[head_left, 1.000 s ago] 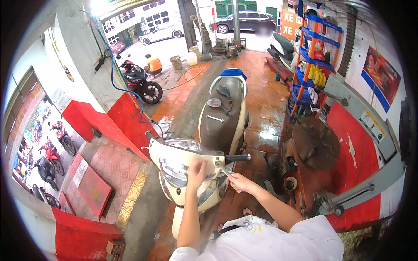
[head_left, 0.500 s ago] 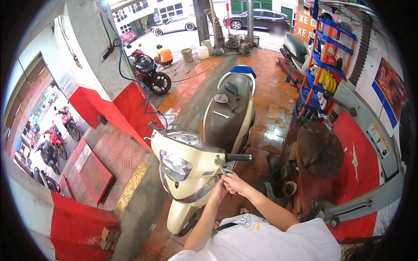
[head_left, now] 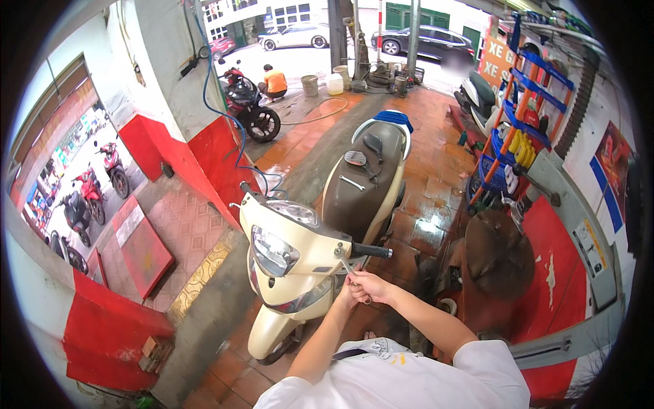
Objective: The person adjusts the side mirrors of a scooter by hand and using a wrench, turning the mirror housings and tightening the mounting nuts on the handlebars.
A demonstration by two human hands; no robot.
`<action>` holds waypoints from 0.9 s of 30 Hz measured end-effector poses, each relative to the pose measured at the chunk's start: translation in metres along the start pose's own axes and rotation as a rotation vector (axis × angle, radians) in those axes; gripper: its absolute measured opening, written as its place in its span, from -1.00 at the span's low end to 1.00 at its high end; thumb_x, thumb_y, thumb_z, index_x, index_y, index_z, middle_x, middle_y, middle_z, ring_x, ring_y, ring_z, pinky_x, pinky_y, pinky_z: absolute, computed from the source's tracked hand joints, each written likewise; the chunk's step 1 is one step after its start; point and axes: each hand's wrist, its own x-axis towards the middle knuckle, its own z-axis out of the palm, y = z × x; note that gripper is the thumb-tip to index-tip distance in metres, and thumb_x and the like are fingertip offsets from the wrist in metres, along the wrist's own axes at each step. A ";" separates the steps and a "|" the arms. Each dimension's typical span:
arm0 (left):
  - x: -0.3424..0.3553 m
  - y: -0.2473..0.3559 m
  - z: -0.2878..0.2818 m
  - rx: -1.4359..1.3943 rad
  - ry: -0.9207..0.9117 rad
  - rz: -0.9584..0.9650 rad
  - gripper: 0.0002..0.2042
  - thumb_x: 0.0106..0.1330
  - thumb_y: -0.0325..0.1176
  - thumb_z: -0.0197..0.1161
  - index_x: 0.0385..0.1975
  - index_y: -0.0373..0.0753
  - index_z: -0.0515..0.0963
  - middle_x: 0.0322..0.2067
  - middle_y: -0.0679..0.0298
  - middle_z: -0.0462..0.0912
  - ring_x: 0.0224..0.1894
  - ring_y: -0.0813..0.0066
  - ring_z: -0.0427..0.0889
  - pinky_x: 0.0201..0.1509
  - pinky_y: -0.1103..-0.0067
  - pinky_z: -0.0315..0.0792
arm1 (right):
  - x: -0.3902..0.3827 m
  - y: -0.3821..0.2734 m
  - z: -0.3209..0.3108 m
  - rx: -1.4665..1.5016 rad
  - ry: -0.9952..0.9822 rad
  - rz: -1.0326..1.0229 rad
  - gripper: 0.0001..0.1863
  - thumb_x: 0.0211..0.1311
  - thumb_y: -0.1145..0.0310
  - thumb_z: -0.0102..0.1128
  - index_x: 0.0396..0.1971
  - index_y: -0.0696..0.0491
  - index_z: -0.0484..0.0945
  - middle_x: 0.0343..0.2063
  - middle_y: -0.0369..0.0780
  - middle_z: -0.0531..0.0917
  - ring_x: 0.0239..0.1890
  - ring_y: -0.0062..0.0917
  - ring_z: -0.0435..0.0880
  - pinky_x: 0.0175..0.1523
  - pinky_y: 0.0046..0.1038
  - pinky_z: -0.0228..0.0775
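Note:
A cream scooter (head_left: 276, 235) stands before me, its handlebar on the near side. My right hand (head_left: 372, 286) is closed around a metal wrench (head_left: 349, 267), whose upper end reaches to the mirror mount beside the black handlebar grip (head_left: 372, 250). Pressed against it from below is my left hand (head_left: 351, 294), fingers closed; they overlap the right hand, so its exact hold is partly hidden. On the brown seat (head_left: 351, 208) lie another wrench (head_left: 352, 183) and two detached mirrors, one glass up (head_left: 355, 158), one dark-backed (head_left: 372, 142).
A rack of blue shelves (head_left: 512, 146) and a round brown disc (head_left: 497, 249) stand to the right. A blue hose (head_left: 242, 146) hangs down the left pillar. A dark motorcycle (head_left: 248, 109) and a crouching person in orange (head_left: 274, 83) are farther back.
The view has shifted, so the background sits farther right. Both hands have moved slightly lower against the scooter, and the wrench's lower ring end now shows below them.

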 end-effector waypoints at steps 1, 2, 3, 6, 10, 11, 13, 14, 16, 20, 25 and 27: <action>-0.003 0.001 0.005 0.004 0.015 0.019 -0.53 0.32 0.24 -0.05 -0.44 -0.07 0.47 -0.62 0.41 0.42 -0.65 0.47 0.41 -0.63 0.49 0.27 | 0.002 0.000 -0.001 0.066 -0.049 0.020 -0.71 0.57 0.11 -0.24 -0.26 -0.01 0.33 -0.66 -0.47 0.14 -0.70 -0.77 0.04 -0.64 -0.62 -0.13; -0.005 0.002 0.010 0.009 0.022 0.038 -0.57 0.33 0.18 -0.04 -0.43 -0.07 0.46 -0.60 0.41 0.43 -0.62 0.49 0.42 -0.61 0.51 0.28 | 0.004 -0.001 -0.003 0.132 -0.096 0.041 -0.71 0.58 0.10 -0.25 -0.27 -0.02 0.33 -0.66 -0.47 0.14 -0.70 -0.77 0.03 -0.64 -0.62 -0.13; -0.005 0.004 0.011 0.017 0.025 0.059 -0.61 0.34 0.12 -0.04 -0.42 -0.08 0.46 -0.58 0.41 0.44 -0.60 0.50 0.43 -0.60 0.52 0.30 | 0.005 -0.003 0.000 0.125 -0.099 0.053 -0.70 0.58 0.09 -0.26 -0.28 -0.02 0.33 -0.66 -0.47 0.13 -0.71 -0.76 0.02 -0.64 -0.61 -0.13; -0.002 -0.002 0.007 0.090 0.005 0.124 -0.73 0.37 -0.06 -0.03 -0.38 -0.10 0.45 -0.51 0.42 0.47 -0.52 0.55 0.47 -0.56 0.57 0.33 | 0.005 -0.009 0.003 0.108 -0.091 0.078 -0.68 0.58 0.07 -0.28 -0.31 -0.04 0.32 -0.67 -0.47 0.12 -0.71 -0.75 0.00 -0.64 -0.60 -0.15; -0.013 -0.037 -0.037 0.799 -0.135 0.597 -0.88 0.41 -0.30 -0.01 -0.34 -0.12 0.44 -0.43 0.42 0.51 -0.41 0.61 0.52 -0.50 0.64 0.37 | 0.005 -0.012 0.010 0.136 -0.058 0.125 -0.65 0.59 0.04 -0.31 -0.35 -0.06 0.31 -0.69 -0.47 0.08 -0.70 -0.73 -0.01 -0.62 -0.60 -0.16; -0.009 -0.046 -0.036 0.672 -0.429 0.057 -0.93 0.37 -0.33 0.04 -0.36 -0.09 0.41 -0.45 0.44 0.45 -0.44 0.65 0.44 -0.48 0.66 0.35 | 0.003 -0.015 0.015 0.150 -0.071 0.137 -0.64 0.59 0.04 -0.32 -0.35 -0.07 0.31 -0.69 -0.47 0.07 -0.70 -0.73 -0.01 -0.62 -0.59 -0.16; -0.017 -0.062 -0.014 0.567 -0.645 -0.548 -0.96 0.36 -0.33 0.10 -0.33 -0.07 0.40 -0.41 0.44 0.42 -0.37 0.65 0.39 -0.34 0.66 0.33 | -0.007 -0.021 0.025 0.161 -0.079 0.155 -0.63 0.59 0.02 -0.34 -0.36 -0.08 0.30 -0.69 -0.47 0.06 -0.68 -0.72 -0.03 -0.60 -0.59 -0.17; -0.014 -0.070 0.001 0.410 -0.473 -0.354 -0.95 0.37 -0.30 0.11 -0.28 -0.07 0.42 -0.33 0.42 0.45 -0.27 0.62 0.41 -0.22 0.62 0.34 | -0.005 -0.021 0.025 0.176 -0.078 0.169 -0.64 0.59 0.02 -0.34 -0.36 -0.09 0.30 -0.69 -0.47 0.06 -0.68 -0.72 -0.03 -0.60 -0.59 -0.17; -0.008 -0.080 0.049 0.145 -0.170 0.017 -0.87 0.40 -0.23 0.14 -0.18 -0.08 0.46 -0.19 0.38 0.52 -0.06 0.56 0.46 0.02 0.55 0.35 | -0.004 -0.020 0.023 0.204 -0.076 0.190 -0.64 0.59 0.02 -0.34 -0.36 -0.09 0.30 -0.69 -0.47 0.05 -0.68 -0.72 -0.03 -0.60 -0.59 -0.17; 0.033 -0.047 0.123 -0.242 0.190 0.353 -0.78 0.35 -0.15 0.29 -0.18 -0.11 0.54 -0.10 0.35 0.63 0.11 0.42 0.57 0.22 0.42 0.40 | -0.002 -0.024 0.020 0.173 -0.093 0.236 -0.63 0.58 -0.01 -0.34 -0.36 -0.10 0.29 -0.69 -0.47 0.05 -0.70 -0.72 -0.04 -0.61 -0.59 -0.18; 0.060 -0.011 0.128 -0.480 -0.067 0.443 -0.77 0.29 -0.18 0.35 -0.50 -0.10 0.49 -0.43 0.37 0.60 -0.24 0.49 0.63 -0.05 0.48 0.54 | -0.007 -0.036 0.025 0.080 -0.070 0.296 -0.53 0.53 -0.14 -0.32 -0.51 -0.12 0.20 -0.71 -0.49 0.00 -0.71 -0.72 -0.08 -0.60 -0.59 -0.21; 0.063 -0.004 0.121 -0.494 -0.067 0.452 -0.67 0.30 -0.21 0.32 -0.65 -0.09 0.39 -0.61 0.36 0.50 -0.46 0.52 0.56 -0.24 0.50 0.58 | 0.001 -0.038 0.023 0.099 -0.134 0.330 -0.50 0.54 -0.11 -0.31 -0.58 -0.13 0.16 -0.73 -0.49 -0.02 -0.73 -0.73 -0.09 -0.61 -0.58 -0.21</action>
